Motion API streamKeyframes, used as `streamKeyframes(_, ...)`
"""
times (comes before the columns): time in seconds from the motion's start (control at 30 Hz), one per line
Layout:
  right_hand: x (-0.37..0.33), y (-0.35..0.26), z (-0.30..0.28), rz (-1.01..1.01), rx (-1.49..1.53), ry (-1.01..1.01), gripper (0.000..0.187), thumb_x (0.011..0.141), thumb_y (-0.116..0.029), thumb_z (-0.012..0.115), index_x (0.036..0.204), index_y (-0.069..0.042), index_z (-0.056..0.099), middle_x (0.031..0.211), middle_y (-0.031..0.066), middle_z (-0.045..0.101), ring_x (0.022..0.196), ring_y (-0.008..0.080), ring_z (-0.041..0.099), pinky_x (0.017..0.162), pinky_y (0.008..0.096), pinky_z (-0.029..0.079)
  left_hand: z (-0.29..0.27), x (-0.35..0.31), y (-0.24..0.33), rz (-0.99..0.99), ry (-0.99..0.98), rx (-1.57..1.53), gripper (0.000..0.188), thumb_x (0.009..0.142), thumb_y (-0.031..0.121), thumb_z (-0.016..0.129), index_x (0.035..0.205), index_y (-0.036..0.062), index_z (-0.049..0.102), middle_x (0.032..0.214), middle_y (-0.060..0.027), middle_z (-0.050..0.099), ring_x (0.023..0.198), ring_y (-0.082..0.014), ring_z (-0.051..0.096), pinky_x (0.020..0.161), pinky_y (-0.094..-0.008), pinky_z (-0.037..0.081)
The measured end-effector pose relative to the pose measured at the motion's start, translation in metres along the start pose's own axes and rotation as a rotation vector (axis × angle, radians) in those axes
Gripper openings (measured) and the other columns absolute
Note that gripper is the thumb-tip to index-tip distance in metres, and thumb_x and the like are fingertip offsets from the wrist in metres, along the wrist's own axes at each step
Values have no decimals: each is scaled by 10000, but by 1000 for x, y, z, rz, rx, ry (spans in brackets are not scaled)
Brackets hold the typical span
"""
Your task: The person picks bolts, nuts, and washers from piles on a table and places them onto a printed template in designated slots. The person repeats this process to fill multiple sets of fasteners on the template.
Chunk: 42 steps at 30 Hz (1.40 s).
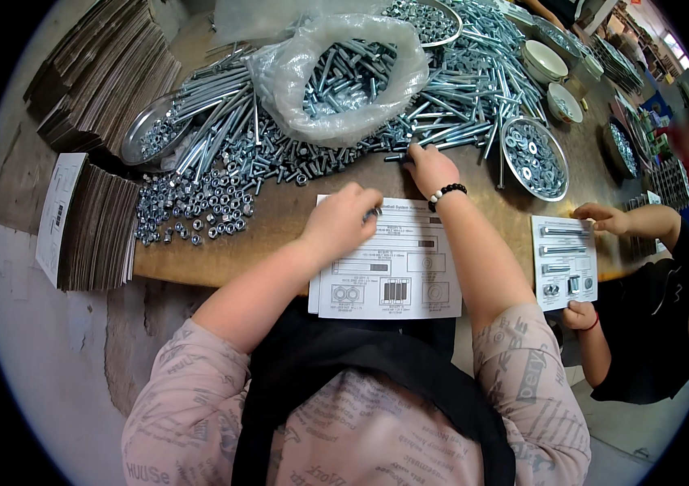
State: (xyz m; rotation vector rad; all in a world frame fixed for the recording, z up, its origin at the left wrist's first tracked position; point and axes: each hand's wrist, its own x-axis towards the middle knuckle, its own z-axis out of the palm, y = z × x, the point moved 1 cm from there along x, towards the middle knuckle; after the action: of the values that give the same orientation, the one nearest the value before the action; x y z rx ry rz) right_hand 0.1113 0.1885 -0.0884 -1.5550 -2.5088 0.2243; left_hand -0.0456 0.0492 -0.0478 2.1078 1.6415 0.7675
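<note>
Evidently, your right hand pinches one metal bolt between its fingers, just beyond the printed card; your left hand, above the card, has fingers curled around one small metal piece, kind unclear. The bolt should handle stiff and slick; grip mid-shank. Farther beyond the card: one plastic bag; rightward, one washer dish.

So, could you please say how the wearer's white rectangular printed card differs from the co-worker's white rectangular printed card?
The wearer's card shows only printed hardware drawings, while the co-worker's card carries real metal pieces. The wearer's left hand partly covers the wearer's card; the co-worker's hand grips the lower edge of the co-worker's card. Both are white and printed.
</note>
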Motion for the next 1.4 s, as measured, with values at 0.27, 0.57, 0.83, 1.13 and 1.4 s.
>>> streamKeyframes(0.27, 2, -13, -12, -141, 71, 94, 133, 795, -170, 481, 873, -94, 557, 840, 165, 593, 726, 335, 595, 620, 422, 487, 38, -62, 25, 190, -163, 137, 183, 695, 141, 599, 868, 104, 552, 748, -75, 508, 602, -254, 556, 527, -363, 462)
streamKeyframes(0.57, 9, -30, 0, 18, 9, -62, 169, 845, -107, 397, 944, -73, 529, 916, 192, 576, 831, 344, 594, 686, 418, 487, 18, -59, 30, 131, -292, 92, 387, 685, 207, 667, 1042, 129, 541, 780, -79, 513, 725, -273, 561, 640, -376, 453)
streamKeyframes(0.83, -1, -35, -10, -62, -78, -136, 169, 803, -134, 470, 933, -105, 574, 883, 137, 597, 809, 300, 605, 667, 387, 492, 24, -61, 25, 115, -368, 41, 416, 675, 218, 680, 1057, 122, 545, 826, -78, 565, 785, -276, 565, 710, -390, 437)
streamKeyframes(1.13, -134, -15, -51, -767, 41, -225, 122, 720, -175, 557, 837, -146, 537, 739, 64, 531, 679, 256, 580, 565, 381, 472, 31, -70, 26, 63, -273, 24, 403, 672, 226, 690, 1033, 110, 554, 793, -32, 573, 778, -225, 558, 715, -350, 396)
streamKeyframes(1.4, -177, -25, -43, -454, 380, -10, 157, 689, -162, 633, 797, -100, 537, 692, 63, 542, 658, 254, 565, 549, 360, 460, 35, -73, 33, 78, -207, 6, 394, 673, 206, 691, 1030, 106, 554, 794, -19, 567, 794, -210, 552, 739, -343, 372)
